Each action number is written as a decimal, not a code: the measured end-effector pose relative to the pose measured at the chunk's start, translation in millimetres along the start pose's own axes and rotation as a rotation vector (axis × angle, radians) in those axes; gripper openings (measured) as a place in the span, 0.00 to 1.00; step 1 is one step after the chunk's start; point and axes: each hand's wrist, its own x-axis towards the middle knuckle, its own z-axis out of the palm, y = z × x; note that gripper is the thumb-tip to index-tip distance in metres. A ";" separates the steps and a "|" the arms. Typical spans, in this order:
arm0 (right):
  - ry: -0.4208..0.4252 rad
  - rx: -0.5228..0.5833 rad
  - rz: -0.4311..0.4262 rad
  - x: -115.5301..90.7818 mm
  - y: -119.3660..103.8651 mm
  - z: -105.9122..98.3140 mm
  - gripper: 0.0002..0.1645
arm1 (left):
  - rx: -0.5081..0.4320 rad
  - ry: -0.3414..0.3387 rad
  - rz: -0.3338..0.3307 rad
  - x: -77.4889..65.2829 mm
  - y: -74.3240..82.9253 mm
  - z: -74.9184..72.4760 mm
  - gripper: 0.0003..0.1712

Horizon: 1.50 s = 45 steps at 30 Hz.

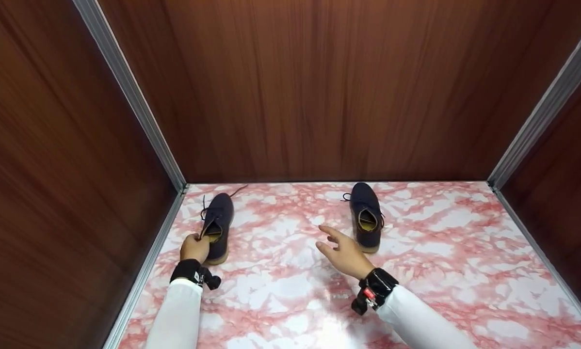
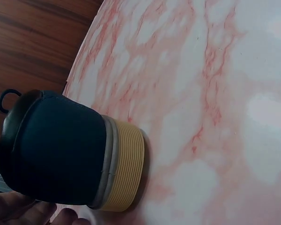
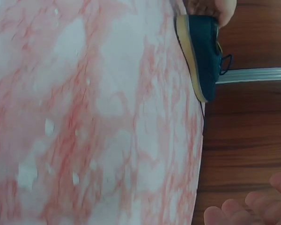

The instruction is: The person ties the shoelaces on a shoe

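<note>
A dark navy lace-up shoe (image 1: 224, 211) stands on the left of the marbled surface, toe pointing away, one lace trailing loose past the toe. My left hand (image 1: 194, 248) pinches the left side of its collar, with the thumb at the opening. Up close in the left wrist view, the shoe's heel (image 2: 61, 150) shows above a ribbed tan sole. My right hand (image 1: 345, 253) hovers with fingers extended, holding nothing, just left of the second navy shoe (image 1: 363, 196). That shoe stands on the right, toe away, its lace looped at the sides.
The red-and-white marbled surface (image 1: 281, 291) is bounded by a wood-grain back panel (image 1: 290, 97), a left panel (image 1: 67, 169) and a right panel (image 1: 562, 184). Grey metal strips (image 1: 135, 92) run along the corners. Each wrist wears a black strap with a small camera.
</note>
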 end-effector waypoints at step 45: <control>-0.098 0.362 0.233 14.4 -7.5 109.9 0.40 | -0.206 -0.093 0.071 -89.5 35.7 71.3 0.11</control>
